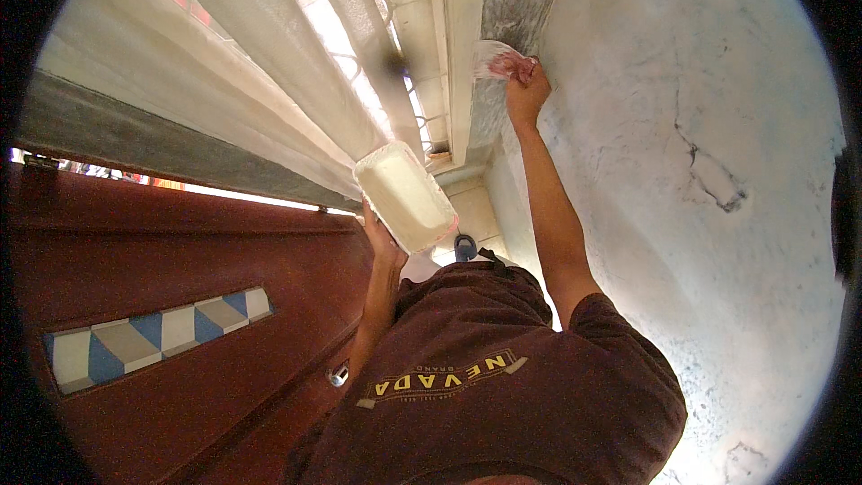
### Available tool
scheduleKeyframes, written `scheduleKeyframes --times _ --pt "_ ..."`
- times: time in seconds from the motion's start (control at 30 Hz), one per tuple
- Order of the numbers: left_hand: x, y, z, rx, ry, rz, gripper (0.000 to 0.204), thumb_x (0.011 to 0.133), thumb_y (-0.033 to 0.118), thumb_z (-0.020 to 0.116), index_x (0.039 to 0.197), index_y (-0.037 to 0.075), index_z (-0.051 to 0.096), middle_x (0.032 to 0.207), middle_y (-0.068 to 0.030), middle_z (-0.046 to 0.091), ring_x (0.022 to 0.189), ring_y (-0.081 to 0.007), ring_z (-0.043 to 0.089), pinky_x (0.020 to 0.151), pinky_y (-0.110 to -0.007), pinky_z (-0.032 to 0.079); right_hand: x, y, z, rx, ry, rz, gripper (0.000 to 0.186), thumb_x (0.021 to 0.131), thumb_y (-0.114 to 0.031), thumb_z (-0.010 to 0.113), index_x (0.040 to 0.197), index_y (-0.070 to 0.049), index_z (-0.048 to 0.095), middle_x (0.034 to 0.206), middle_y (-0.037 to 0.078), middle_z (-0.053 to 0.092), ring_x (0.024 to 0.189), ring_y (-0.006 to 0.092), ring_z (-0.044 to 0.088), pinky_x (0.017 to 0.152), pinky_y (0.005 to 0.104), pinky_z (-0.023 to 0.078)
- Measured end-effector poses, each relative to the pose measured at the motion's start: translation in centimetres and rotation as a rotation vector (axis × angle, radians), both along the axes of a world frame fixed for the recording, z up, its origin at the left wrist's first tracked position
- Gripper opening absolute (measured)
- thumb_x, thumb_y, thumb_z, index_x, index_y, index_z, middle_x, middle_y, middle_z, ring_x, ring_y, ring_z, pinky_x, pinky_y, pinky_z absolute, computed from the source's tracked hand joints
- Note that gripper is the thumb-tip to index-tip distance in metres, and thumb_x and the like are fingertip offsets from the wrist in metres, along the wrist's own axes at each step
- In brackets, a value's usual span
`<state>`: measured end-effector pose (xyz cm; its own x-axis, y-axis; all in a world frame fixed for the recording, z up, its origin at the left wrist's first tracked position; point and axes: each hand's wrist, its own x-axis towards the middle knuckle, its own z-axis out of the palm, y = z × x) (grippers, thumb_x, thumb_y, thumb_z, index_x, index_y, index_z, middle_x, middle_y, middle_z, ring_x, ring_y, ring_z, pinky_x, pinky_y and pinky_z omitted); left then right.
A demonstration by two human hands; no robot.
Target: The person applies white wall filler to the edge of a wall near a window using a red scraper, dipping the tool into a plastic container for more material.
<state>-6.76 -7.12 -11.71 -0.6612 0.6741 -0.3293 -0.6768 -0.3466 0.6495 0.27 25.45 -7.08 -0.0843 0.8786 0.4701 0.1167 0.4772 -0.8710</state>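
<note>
A single head-worn fisheye view looks steeply down over the person's dark maroon shirt (503, 386), which fills the lower middle, close to the lens. Left of the shirt runs a red wall with a tile strip (157, 337); right of it a pale plastered wall (718, 126) bends with the rim.

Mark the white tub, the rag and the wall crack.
white tub (406, 198), head view, on its creamy inside.
rag (496, 61), head view, on the bunched cloth above the fingers.
wall crack (709, 175), head view, on the dark line's middle.
</note>
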Motion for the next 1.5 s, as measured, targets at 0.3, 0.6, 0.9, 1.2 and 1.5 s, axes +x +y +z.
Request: scheduleKeyframes --times 0.3,0.6,0.9,1.2,1.5 --pt "0.8 -1.0 0.3 -0.025 0.01 0.059 0.063 0.102 0.055 0.035 0.146 0.011 0.04 0.14 -0.0086 0.052 0.125 -0.0269 0.054 0.106 -0.042 0.044 2.5 -2.4 -2.9 -0.009 0.169 0.012 0.02 0.083 0.01 0.054 0.101 0.0 0.059 0.087 0.008 0.068 0.083 0.018 0.063 0.08 0.0302 0.049" --pt "0.9 -1.1 0.3 -0.04 0.05 0.011 0.06 0.103 0.053 0.034 0.146 0.011 0.04 0.14 -0.0089 0.052 0.124 -0.0268 0.055 0.106 -0.042 0.045 0.4 4.5 -2.6 -0.065 -0.097 0.31 0.022 0.08 0.011 0.058 0.098 0.0 0.062 0.091 0.006 0.07 0.085 0.0143 0.064 0.079 0.0282 0.05" --pt "0.7 -1.9 -0.4 0.028 0.077 0.03 0.059 0.104 0.051 0.035 0.147 0.011 0.038 0.141 -0.0089 0.051 0.126 -0.0255 0.053 0.106 -0.041 0.045 -1.0 -2.1 -1.2 -0.088 0.211 -0.008 0.018 0.083 0.007 0.059 0.099 -0.002 0.06 0.087 0.006 0.068 0.081 0.0167 0.065 0.07 0.0291 0.052" --pt "0.3 -2.1 -1.5 0.044 -0.032 0.067 0.061 0.103 0.054 0.037 0.147 0.011 0.039 0.14 -0.0083 0.051 0.126 -0.0254 0.053 0.107 -0.041 0.044 1.9 -4.7 -7.5 -0.786 0.413 -0.03 0.008 0.096 -0.008 0.049 0.104 -0.004 0.049 0.095 0.01 0.062 0.08 0.0211 0.064 0.063 0.036 0.055" --pt "1.1 0.7 1.2 0.02 0.038 -0.006 0.059 0.104 0.051 0.033 0.147 0.01 0.038 0.139 -0.0106 0.052 0.124 -0.0259 0.056 0.105 -0.042 0.046 -3.1 2.6 5.8 -0.75 0.703 0.217 0.017 0.1 -0.009 0.041 0.109 0.002 0.051 0.104 0.017 0.061 0.078 0.0267 0.064 0.075 0.0444 0.057"
